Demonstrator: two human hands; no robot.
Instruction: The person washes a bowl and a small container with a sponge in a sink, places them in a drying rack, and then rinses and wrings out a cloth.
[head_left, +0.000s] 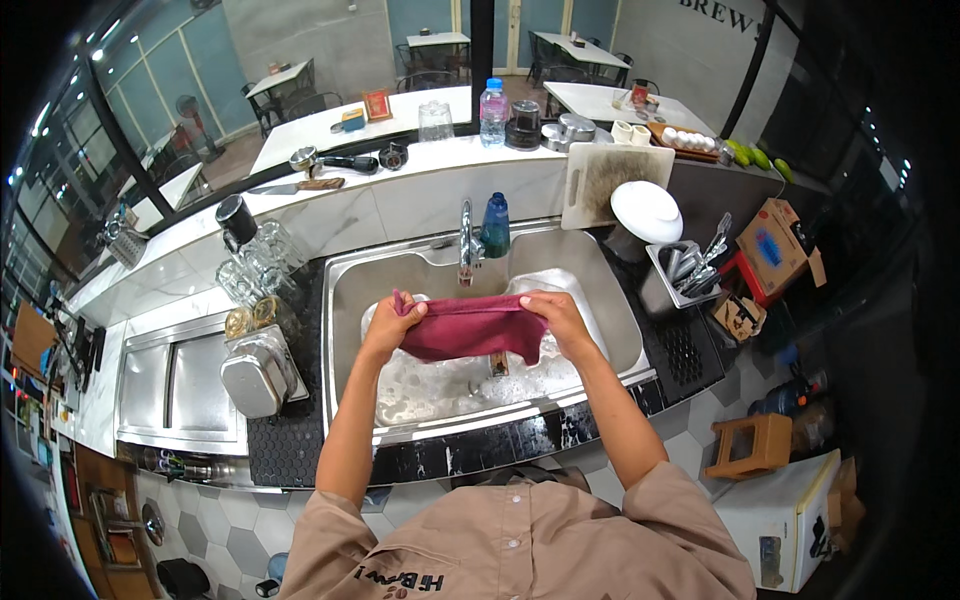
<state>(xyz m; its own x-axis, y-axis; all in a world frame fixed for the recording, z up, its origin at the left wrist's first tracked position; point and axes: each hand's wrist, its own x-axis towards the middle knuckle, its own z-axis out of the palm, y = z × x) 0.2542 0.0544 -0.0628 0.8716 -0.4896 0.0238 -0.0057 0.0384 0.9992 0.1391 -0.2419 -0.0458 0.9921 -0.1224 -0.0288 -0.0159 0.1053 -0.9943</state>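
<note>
A dark red cloth (469, 330) is stretched between my two hands above a stainless steel sink (611, 259). My left hand (391, 322) pinches its left corner, and my right hand (559, 319) grips the upper right corner. The cloth's lower edge hangs free. Below it, suds and water (435, 394) cover the bottom of the basin. A white tray or board (574, 289) leans in the right part, partly hidden by the cloth and my right hand. Behind the cloth stands a chrome faucet (466, 240), with a blue bottle (496, 225) beside it.
Glass mugs (259, 259) and a steel container (253, 379) stand left of the sink. To the right are a cutlery bin (679, 281), a white bowl (646, 210) and a cutting board (611, 180). On the back ledge lies a knife (300, 186) near a portafilter (337, 161).
</note>
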